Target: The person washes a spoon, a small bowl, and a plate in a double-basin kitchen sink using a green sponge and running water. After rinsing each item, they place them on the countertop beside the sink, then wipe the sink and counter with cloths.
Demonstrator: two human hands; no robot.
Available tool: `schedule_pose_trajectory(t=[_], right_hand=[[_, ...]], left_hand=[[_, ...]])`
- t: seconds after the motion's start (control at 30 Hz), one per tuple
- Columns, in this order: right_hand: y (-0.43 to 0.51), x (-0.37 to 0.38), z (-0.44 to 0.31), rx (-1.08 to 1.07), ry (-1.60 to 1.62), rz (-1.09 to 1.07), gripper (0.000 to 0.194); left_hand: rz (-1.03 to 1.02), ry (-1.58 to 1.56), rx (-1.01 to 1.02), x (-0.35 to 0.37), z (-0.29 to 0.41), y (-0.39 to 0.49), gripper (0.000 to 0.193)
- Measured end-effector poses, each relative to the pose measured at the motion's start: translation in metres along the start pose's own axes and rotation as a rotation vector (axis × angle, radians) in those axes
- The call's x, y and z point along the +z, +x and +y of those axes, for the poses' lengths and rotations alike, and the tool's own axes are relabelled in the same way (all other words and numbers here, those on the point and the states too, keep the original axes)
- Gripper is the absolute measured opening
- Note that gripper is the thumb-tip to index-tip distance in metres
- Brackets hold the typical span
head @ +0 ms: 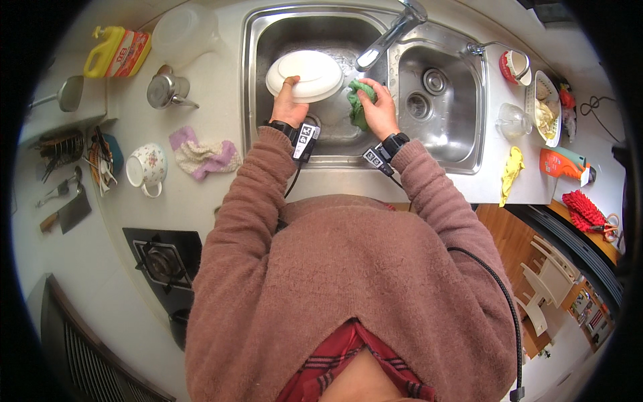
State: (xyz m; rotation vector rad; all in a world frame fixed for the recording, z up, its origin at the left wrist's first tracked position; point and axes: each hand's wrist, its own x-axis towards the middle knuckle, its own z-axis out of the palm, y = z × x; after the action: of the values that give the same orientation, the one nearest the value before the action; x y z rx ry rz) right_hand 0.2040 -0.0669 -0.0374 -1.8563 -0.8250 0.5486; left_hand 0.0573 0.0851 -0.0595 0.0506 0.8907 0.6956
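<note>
Over the left basin of the stainless steel sink (326,145), my left hand (290,103) grips the near rim of a white dish (309,70), its thumb on the underside that faces up. A second rim shows just below, so there may be more than one dish. My right hand (379,108) pinches a crumpled green cloth (359,105) near the divider, apart from the dish. Right above the cloth hangs the faucet spout (377,50). Whether water runs from it I cannot tell. Both wrists wear black bands with small devices.
Left on the counter are a knitted cloth (203,153), a floral cup (146,168), a metal pot (163,90) and a yellow jug (118,53). Right of the sink lie a glass bowl (512,121), a yellow glove (512,173), a white basket (535,83) and a spray bottle (565,165).
</note>
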Motion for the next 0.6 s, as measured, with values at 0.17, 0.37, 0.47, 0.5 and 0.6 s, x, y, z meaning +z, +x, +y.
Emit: schedule_pose_trajectory(t=[0.17,0.37,0.47,0.5,0.6], right_hand=[[-0.007,0.008,-0.028,-0.241,-0.036,-0.147,0.03],[-0.014,0.009,-0.011,-0.203,-0.165,-0.098,0.032],[0.001,0.01,0.015,-0.039,-0.133,-0.045,0.033],[0.007,0.008,0.022,0.009,-0.114,-0.052,0.032],[0.022,0.003,0.033,0.07,-0.226,-0.034,0.033]], left_hand=[[-0.038,0.133,-0.085,0.002,-0.022,0.0,0.044],[-0.049,0.374,-0.066,0.008,-0.014,-0.017,0.045],[-0.145,0.453,-0.041,0.014,-0.004,-0.028,0.052],[-0.152,0.507,-0.067,0.015,-0.001,-0.033,0.053],[-0.17,0.658,-0.137,0.018,0.007,-0.042,0.055]])
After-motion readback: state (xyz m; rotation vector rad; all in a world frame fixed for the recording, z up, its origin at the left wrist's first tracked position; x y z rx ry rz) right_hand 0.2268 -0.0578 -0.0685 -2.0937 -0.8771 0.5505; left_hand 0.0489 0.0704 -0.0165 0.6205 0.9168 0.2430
